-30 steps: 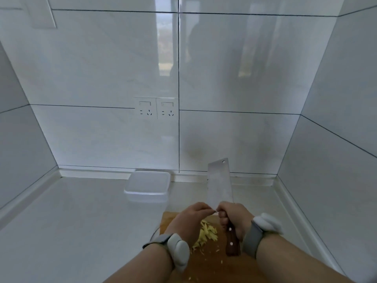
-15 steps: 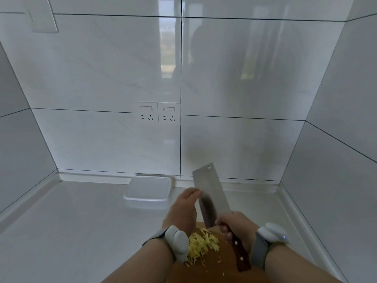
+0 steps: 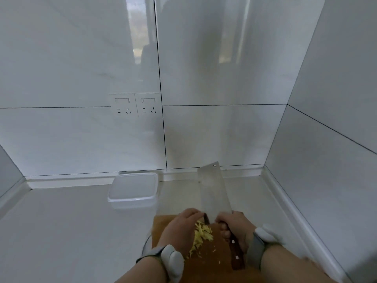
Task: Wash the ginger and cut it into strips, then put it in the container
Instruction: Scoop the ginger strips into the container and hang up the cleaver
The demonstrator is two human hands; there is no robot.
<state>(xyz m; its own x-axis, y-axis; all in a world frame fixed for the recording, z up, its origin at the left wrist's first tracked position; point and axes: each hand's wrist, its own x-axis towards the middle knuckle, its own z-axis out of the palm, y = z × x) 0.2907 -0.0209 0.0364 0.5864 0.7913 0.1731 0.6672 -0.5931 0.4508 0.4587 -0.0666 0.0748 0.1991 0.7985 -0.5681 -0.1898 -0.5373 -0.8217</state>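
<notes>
Right hand: the right hand [image 3: 234,227] is gripping the dark wooden handle of the cleaver [image 3: 214,190], with the fingers curled round the handle just below the blade.
Cleaver: the broad steel blade is pointing away from the person and is tilting up over the far edge of the cutting board [image 3: 206,264]; its heel is sitting next to the ginger strips [image 3: 201,234]. Whether the blade is touching the board cannot be determined.
Left hand: the left hand [image 3: 180,229] is cupping over the left side of the ginger strips, with the fingers bent down toward the pile and the fingertips reaching the blade's heel. Whether the fingers are actually pinching any strips cannot be determined.
Ginger strips: the yellow strips are lying in a loose heap on the cutting board, between the two hands; a few stray pieces are lying on the board nearer the person.
Cutting board: the brown wooden board is sitting on the countertop [image 3: 71,231] at the lower centre of the view.
Container: the translucent white container [image 3: 133,190] is standing on the countertop beyond the board and to its left, close to the rear wall, apart from the ginger.
Wristbands: a grey band with a white module is sitting on each wrist [image 3: 171,260].
Wall: two white sockets [image 3: 134,105] are showing on the tiled rear wall above the container.
</notes>
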